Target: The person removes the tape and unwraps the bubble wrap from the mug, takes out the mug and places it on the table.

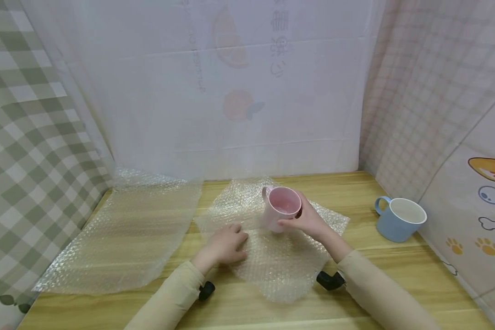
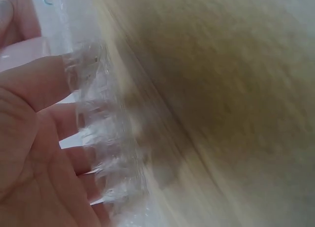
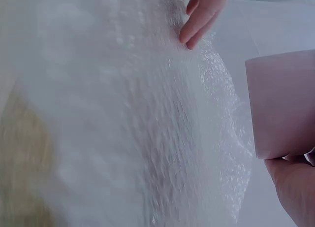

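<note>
A pink mug (image 1: 274, 216) stands slightly tilted over a sheet of bubble wrap (image 1: 286, 268) in the head view, its handle pointing to the far left. My right hand (image 1: 307, 219) grips the mug's side, thumb in front. In the right wrist view the mug's pale pink wall (image 3: 283, 104) shows above the thumb. My left hand (image 1: 224, 245) rests palm down on the left edge of the same sheet, fingers loosely spread. The left wrist view shows the palm, with the fingertips partly hidden by the wrap's edge (image 2: 106, 153).
Another bubble wrap sheet (image 1: 123, 243) lies flat on the left of the wooden table (image 1: 354, 293). A blue mug (image 1: 397, 224) with a white inside stands at the right, near the patterned side curtain (image 1: 449, 137). A white sheet (image 1: 161, 101) hangs along the back.
</note>
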`<state>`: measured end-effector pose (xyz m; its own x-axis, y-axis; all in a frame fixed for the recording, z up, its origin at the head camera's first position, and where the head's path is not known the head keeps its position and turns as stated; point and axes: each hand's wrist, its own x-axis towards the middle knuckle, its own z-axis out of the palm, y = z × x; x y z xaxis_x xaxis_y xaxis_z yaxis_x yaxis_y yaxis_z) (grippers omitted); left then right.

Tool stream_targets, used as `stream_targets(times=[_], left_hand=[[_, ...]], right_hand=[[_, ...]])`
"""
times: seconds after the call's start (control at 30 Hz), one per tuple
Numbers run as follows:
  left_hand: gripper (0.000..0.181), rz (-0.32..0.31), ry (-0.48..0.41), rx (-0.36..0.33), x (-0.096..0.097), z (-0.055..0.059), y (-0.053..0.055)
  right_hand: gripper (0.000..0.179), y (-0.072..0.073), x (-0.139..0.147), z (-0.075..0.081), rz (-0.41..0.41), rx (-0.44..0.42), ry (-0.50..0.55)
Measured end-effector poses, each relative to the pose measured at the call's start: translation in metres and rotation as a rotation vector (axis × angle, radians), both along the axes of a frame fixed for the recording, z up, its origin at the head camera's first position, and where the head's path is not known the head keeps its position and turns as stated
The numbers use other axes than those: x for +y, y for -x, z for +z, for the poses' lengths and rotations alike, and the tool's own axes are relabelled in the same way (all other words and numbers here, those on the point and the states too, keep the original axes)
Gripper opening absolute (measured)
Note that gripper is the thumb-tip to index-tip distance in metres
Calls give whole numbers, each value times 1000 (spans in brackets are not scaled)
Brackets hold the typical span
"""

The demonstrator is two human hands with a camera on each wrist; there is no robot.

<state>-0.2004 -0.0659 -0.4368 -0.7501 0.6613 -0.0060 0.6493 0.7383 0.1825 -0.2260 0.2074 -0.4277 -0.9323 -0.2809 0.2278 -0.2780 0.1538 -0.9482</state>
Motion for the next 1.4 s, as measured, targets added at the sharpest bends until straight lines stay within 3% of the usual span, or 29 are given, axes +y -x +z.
stream_targets(times=[0.33,0.47,0.77,1.17,1.4], left_hand=[[46,15,-19,-30,-7,-6,6],[49,31,-39,-46,-12,-5,8],[49,23,-45,-66,-18,-3,11],[40,-11,-80,-90,-23,2,12],[45,17,-74,-114,-21,5,10]], right_hand=[[84,-9,39,12,-72,43,-49],[81,-12,58,14,-83,55,-10],[75,-31,102,26,-159,84,-19],[76,-50,150,21,-261,138,-88],[75,-64,164,15,-321,125,-169]])
